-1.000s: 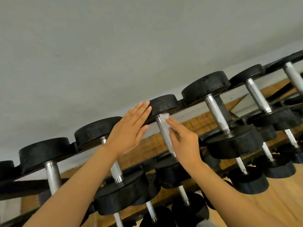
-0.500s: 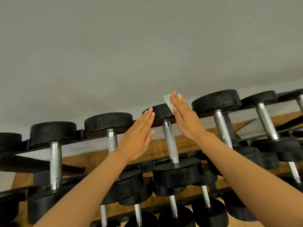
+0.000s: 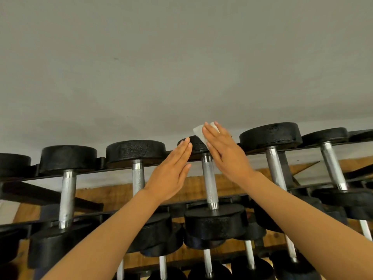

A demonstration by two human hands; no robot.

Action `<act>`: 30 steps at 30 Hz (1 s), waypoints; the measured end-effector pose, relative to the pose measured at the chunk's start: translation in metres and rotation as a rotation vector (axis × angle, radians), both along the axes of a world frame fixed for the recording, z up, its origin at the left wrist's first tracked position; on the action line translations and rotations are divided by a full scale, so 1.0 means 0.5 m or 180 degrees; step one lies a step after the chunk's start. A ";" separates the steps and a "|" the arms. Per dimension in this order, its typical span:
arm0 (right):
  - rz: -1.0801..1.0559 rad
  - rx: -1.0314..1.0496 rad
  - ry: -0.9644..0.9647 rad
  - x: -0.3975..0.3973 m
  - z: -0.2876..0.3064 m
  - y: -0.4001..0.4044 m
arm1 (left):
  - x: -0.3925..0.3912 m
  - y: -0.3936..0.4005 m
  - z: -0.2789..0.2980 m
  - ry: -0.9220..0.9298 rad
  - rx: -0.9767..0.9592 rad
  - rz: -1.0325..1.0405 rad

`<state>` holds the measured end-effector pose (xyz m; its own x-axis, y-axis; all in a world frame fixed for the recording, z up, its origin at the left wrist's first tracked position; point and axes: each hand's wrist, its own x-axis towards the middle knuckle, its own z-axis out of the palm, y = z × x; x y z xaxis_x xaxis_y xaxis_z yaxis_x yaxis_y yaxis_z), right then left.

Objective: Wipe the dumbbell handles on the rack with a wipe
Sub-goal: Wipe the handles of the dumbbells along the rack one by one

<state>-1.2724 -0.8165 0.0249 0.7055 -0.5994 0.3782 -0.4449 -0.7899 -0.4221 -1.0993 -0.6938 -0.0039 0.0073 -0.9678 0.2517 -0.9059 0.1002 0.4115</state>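
Two hands reach up to the top tier of a black metal rack (image 3: 121,211), flanking one dumbbell whose knurled steel handle (image 3: 209,182) runs bare and untouched between them, with open air on either side of it. The right hand (image 3: 224,154) lies flat with its fingers straight and together, pressing a small white wipe (image 3: 198,132) against the rounded rim of that dumbbell's far head (image 3: 194,146); a creased corner of the wipe juts out past the fingertips to the upper left, against the wall. The left hand (image 3: 171,174) is also flat and holds nothing, its fingertips at the left edge of the same far head; whether they touch it I cannot tell. The near head (image 3: 215,222) of this dumbbell, a thick matte black disc with a pebbled cast surface, sits just below the wrists at the front rail. Neighbouring dumbbells stand close on both sides, each a chrome bar between two black discs: one handle (image 3: 138,178) just left of the left hand, another (image 3: 276,170) behind the right forearm, so sideways room is narrow. Above the row of far heads a plain grey wall (image 3: 181,67) leaves wide free space. Lower tiers hold more black discs and thin bright bars, with warm brown wood (image 3: 113,195) showing between the rails.
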 end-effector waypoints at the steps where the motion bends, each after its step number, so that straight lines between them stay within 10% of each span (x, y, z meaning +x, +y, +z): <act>1: 0.0166 -0.0051 0.0030 -0.020 -0.012 0.003 | 0.000 0.000 0.001 0.0018 0.0000 0.0021; 11: 0.0336 -0.0695 0.0344 0.008 0.010 -0.022 | -0.003 -0.002 0.006 -0.0151 -0.0087 -0.0007; 20: 0.0202 -0.1317 0.0230 -0.046 0.008 -0.011 | 0.069 0.043 0.040 -0.2049 -0.0148 0.0526; 30: 0.1044 -0.2062 0.1376 0.011 0.012 -0.023 | 0.129 0.062 0.018 -0.2468 -0.0279 0.0635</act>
<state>-1.2668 -0.8279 0.0312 0.9676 -0.0966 0.2333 -0.1688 -0.9345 0.3133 -1.0350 -0.6626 0.0049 -0.0301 -0.9432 0.3310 -0.9347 -0.0908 -0.3436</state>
